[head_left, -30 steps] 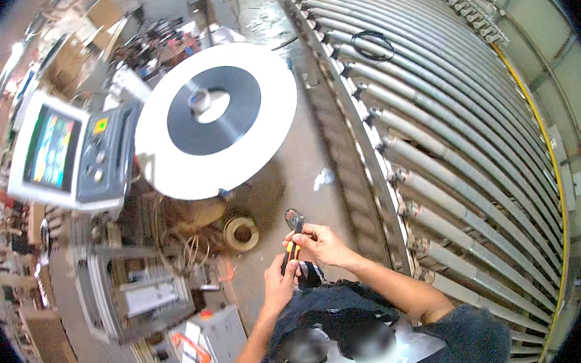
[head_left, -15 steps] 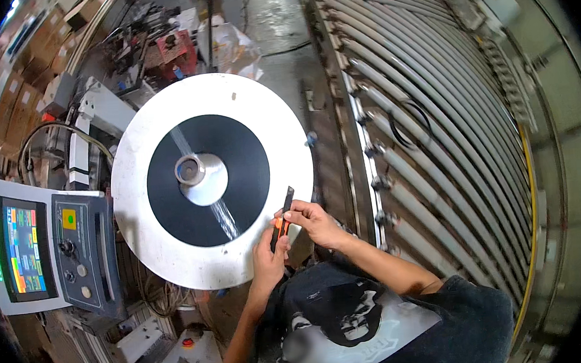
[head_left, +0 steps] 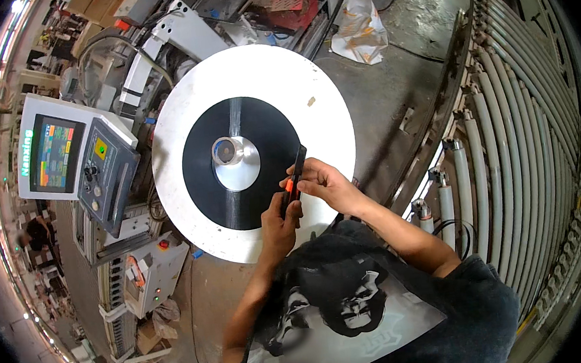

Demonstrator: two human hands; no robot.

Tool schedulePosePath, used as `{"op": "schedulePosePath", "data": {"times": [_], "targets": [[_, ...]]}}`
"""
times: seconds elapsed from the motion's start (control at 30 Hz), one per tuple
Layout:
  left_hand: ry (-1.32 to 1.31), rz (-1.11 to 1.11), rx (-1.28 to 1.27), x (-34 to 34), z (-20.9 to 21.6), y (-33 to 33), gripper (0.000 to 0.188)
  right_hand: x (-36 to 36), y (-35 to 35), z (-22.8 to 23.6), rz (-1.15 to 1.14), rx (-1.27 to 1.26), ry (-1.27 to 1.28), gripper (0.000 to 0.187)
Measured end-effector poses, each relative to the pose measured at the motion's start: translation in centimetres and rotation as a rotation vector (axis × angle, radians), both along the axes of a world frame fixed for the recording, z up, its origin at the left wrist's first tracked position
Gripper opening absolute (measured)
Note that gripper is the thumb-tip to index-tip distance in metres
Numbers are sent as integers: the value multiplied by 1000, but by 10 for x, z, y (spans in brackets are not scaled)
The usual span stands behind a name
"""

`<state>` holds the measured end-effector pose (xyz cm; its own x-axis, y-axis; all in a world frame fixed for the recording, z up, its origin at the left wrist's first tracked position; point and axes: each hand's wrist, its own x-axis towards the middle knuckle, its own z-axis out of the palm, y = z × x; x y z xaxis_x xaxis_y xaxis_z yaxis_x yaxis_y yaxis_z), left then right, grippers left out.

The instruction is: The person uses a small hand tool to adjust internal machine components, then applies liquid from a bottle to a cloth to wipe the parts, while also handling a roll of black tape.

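In front of my chest I hold a black and orange utility knife (head_left: 291, 185) tilted upward, its dark front end pointing away from me. My left hand (head_left: 280, 225) is closed around the lower part of its handle. Higher up on the knife, the fingers of my right hand (head_left: 330, 186) pinch its side. Behind and below the knife lies a large white round disc (head_left: 320, 120) bearing a coiled black roll of band (head_left: 208, 189). Strips of clear tape cross the roll, and a metal hub (head_left: 227, 151) stands at its centre.
A control panel (head_left: 60, 157) with a lit screen stands left of the disc. Grey conveyor rollers (head_left: 512, 183) run along the right side. A white plastic bag (head_left: 360, 29) lies on the floor beyond. A grey cabinet (head_left: 157, 276) with a red button sits lower left.
My view has swung, so the disc and panel sit further right in the picture. Both hands stay on the knife, which now overlaps the right edge of the black roll.
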<state>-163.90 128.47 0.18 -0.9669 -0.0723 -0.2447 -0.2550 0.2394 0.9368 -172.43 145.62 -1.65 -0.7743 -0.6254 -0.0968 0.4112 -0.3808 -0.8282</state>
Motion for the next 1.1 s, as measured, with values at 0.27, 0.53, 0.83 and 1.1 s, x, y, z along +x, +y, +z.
{"op": "schedulePosePath", "data": {"times": [0.27,0.53,0.83,1.1], "targets": [[82,90,-69,-22,-15,19,32,-26,-6,1,-81,123,-34,19],[143,163,27,-44,-16,38,32,-62,0,15,-13,177,-69,13],[17,210,-472,-120,-39,86,37,-170,45,-14,231,142,-25,23],[-69,298,-324,-198,-13,167,36,-262,111,-48,375,28,-3,27]]}}
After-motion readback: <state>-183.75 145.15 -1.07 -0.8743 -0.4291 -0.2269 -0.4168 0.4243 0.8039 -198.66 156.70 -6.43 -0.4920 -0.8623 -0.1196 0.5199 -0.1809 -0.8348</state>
